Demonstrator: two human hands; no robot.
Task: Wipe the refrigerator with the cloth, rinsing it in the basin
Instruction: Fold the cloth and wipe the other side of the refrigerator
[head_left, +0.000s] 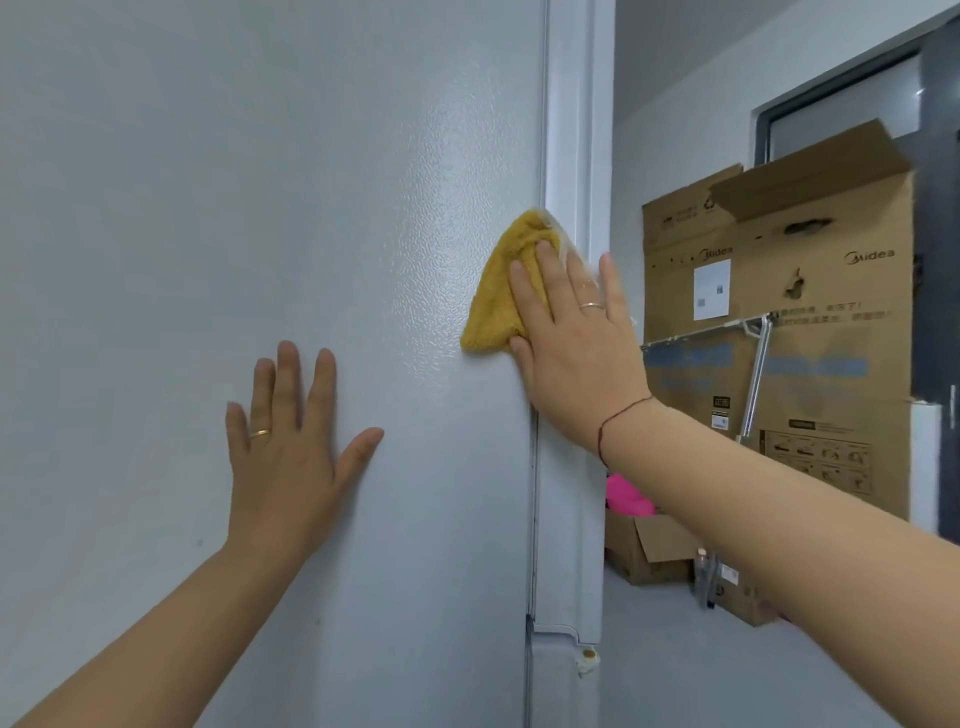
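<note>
The refrigerator (218, 182) fills the left and middle of the view as a pale grey, lightly textured side panel. A folded yellow cloth (501, 291) lies flat against that panel near its right edge. My right hand (576, 348) presses the cloth to the panel with straight fingers spread over it. Lower and to the left, my left hand (291, 447) rests flat on the panel, fingers spread and holding nothing. The basin is not in view.
The fridge's white door edge (571, 156) runs vertically right of the cloth. Beyond it stand a tall cardboard box (810, 291), a metal rack leaning on it (753, 374), a smaller open carton (654, 551) with something pink (626, 496), and a window (841, 109).
</note>
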